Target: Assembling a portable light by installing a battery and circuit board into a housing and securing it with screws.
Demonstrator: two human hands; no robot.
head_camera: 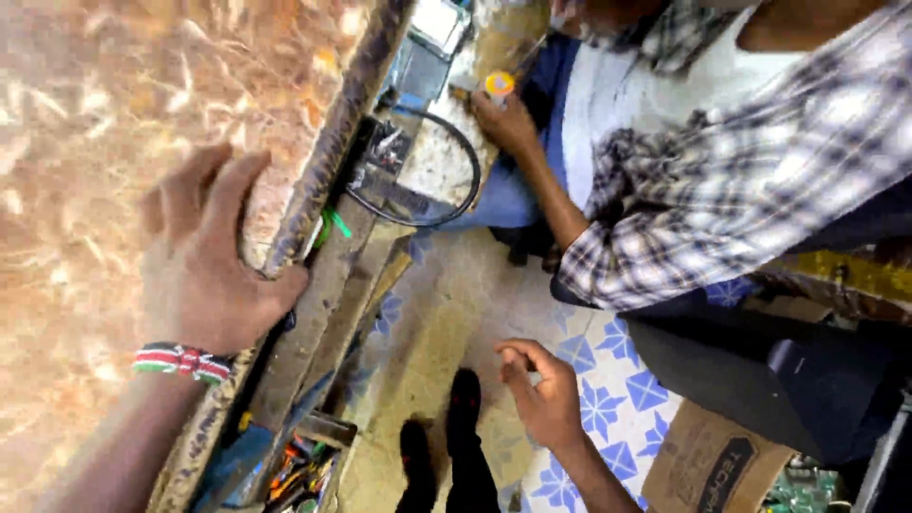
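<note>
My left hand (204, 261) grips the table edge (313, 180). My right hand (543, 391) hangs below it, fingers curled, holding nothing I can see.

rough chipboard panel (114, 114), glossy patterned floor tiles (608, 399)

the left hand (204, 271) lies on the edge of the worktop (104, 142), which fills the left of the view. the right hand (541, 389) hangs over the tiled floor (608, 399), right of the shoes (442, 442). a cardboard box (712, 465) sits right of that hand. a cable loop (427, 171) lies behind, beside another person's hand (508, 123). a tool tray (299, 470) sits below the worktop edge.
</note>
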